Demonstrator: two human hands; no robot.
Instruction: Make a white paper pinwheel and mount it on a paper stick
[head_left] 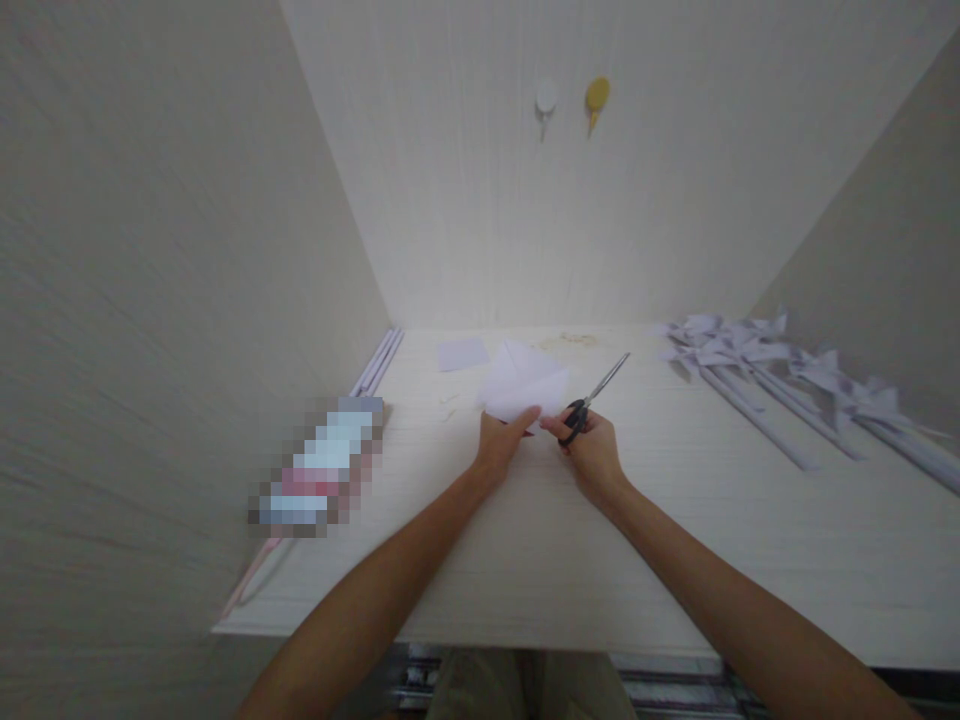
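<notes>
The left hand (501,440) pinches a folded pale lilac paper sheet (523,385) at mid-counter; right of it, the right hand (592,448) grips black-handled steel scissors (592,398), blades closed; cutting seems underway, next needing blades opened onto paper

We see a pale desk (675,560) boxed in by cream walls. On the back wall hang two hooks, one white (546,100) and one yellow (597,97). Along the desk's right side lie paper pinwheels (780,375) on long sticks. A small square of paper (463,353) rests near the back, and thin sticks (379,362) run along the left edge beside a blurred box (321,468).
</notes>
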